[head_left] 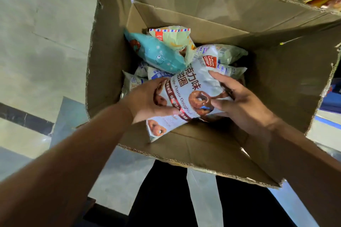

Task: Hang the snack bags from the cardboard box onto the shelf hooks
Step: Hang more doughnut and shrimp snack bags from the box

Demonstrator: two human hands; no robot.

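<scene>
Two hands of yours held the doughnut snack bag (pixel 191 88) inside the open cardboard box (pixel 276 83): your left hand (pixel 147 99) gripped its left edge, your right hand (pixel 239 103) pinched its right side. A teal bag (pixel 156 51) lay behind it.

Open cardboard box (pixel 184 20), flaps spread, seen above a pale floor (pixel 36 42) crossed by a dark strip (pixel 24 118). Snack bags (pixel 223 55) lie heaped inside, among them a teal bag (pixel 156 53) resting on white bags (pixel 132 81).
</scene>
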